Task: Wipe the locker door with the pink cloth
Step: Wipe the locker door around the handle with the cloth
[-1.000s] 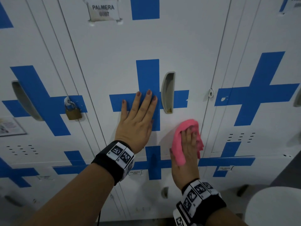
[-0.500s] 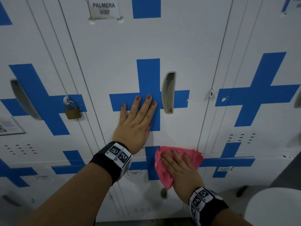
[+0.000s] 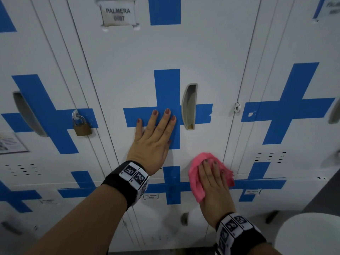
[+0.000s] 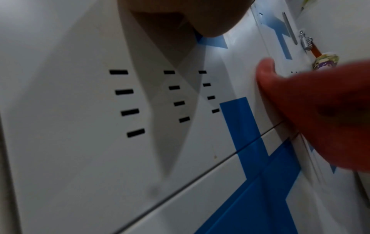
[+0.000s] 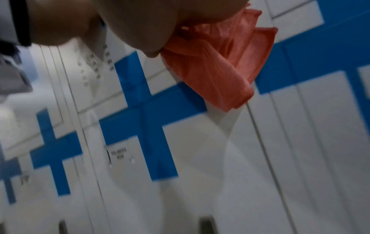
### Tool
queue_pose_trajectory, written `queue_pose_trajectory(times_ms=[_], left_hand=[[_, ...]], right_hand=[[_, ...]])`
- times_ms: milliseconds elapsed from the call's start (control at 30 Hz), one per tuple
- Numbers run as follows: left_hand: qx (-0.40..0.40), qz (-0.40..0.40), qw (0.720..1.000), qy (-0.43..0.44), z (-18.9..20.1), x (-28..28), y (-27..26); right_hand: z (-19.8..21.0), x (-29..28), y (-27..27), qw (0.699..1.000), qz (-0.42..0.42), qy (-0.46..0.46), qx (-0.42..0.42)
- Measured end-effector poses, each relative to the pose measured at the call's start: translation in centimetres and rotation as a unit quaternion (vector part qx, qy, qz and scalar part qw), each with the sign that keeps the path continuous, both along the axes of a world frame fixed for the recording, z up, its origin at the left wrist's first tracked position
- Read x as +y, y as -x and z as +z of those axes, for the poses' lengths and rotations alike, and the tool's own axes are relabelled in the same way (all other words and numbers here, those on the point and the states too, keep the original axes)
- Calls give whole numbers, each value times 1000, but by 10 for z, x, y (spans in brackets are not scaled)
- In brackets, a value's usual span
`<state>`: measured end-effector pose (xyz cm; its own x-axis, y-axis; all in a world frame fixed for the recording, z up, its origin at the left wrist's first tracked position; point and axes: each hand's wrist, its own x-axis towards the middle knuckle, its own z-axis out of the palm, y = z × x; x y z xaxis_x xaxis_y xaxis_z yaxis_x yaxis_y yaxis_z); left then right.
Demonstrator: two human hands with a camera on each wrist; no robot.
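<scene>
Right hand (image 3: 214,183) flat on pink cloth (image 3: 197,181) — left hand (image 3: 154,142) splayed on locker door (image 3: 184,52)

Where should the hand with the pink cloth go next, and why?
Probably up the door's right side, toward the recessed handle. The right hand presses the pink cloth flat at the bottom right corner of the locker door, with the whole panel above it still to cover. The left hand lies flat on the blue cross, bracing the door.
</scene>
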<state>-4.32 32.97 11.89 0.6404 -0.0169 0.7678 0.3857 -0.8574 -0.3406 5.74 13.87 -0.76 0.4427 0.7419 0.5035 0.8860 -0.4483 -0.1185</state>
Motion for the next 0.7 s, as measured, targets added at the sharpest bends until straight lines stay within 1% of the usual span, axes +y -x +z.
queue_pose_trajectory(times_ms=[67,133,200,267,333,400,600,700], left_hand=[[2,3,1000,1,0,0,0],[7,2,1000,5,0,0,0],[9,2,1000,11,1,0,0],[10,3,1000,12,1,0,0],[9,0,1000,9,0,0,0],[7,-4,1000,7,0,1,1],[5,-3,1000,8,-1,1,-1],[8,2,1000,5,-1,2,-1]], right_hand=[[30,9,6,999,16,-36,9],[64,17,10,994,36,-102,21],[98,23,12,984,42,-175,3],[124,32,10,974,36,-223,2],[139,40,8,975,7,-221,8],[144,46,8,982,-15,-187,6],[151,49,11,986,-2,-167,-3],[148,47,10,990,7,-138,-17]])
